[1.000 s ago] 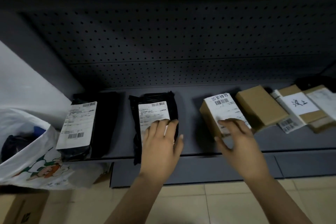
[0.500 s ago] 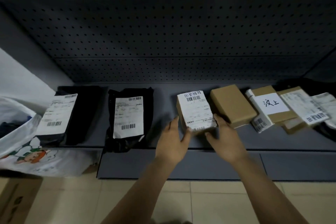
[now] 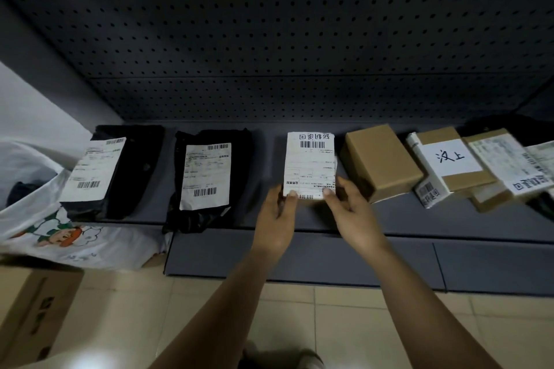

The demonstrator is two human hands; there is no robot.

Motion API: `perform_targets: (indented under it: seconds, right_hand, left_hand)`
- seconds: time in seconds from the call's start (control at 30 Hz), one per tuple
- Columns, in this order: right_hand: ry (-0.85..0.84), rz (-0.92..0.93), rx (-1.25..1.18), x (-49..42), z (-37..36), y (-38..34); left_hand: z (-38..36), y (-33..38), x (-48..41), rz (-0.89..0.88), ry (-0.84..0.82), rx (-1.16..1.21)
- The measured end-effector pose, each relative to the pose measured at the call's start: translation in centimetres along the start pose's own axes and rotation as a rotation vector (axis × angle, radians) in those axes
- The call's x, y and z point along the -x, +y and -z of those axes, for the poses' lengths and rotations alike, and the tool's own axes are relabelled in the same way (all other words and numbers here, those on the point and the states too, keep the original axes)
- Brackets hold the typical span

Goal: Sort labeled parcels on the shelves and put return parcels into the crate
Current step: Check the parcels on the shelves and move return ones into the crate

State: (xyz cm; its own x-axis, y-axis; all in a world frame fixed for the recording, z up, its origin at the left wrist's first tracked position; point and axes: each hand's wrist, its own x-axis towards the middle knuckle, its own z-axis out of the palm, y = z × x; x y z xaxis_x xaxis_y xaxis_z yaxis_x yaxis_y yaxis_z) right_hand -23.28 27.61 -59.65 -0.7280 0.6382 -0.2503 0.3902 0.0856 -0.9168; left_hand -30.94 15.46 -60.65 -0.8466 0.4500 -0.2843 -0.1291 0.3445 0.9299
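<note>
Labelled box [image 3: 310, 168] — a small parcel whose top is covered by a white shipping label — lies mid-way along the grey shelf [image 3: 389, 220]. It is between a black poly mailer [image 3: 241, 159] on its left and a plain brown carton [image 3: 380, 162] on its right, apart from both. The left hand [image 3: 277, 219] and right hand [image 3: 352, 216] each pinch a near corner, thumbs on the label. Whether that near end is lifted cannot be told. Farther left lies a second black mailer [image 3: 141, 171]; farther right, a hand-marked box [image 3: 449, 159] overlaps more parcels. A white printed bag [image 3: 60, 237] and a cardboard carton [image 3: 30, 308] sit at floor level, left.
</note>
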Motion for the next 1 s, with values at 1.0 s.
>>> perform_targets:
  seconds: [1.0]
  right_hand:
    - [-0.359, 0.382, 0.443, 9.3, 6.5, -13.2]
  left_hand:
    - [12.9, 13.8, 8.6, -0.487, -0.321, -0.439]
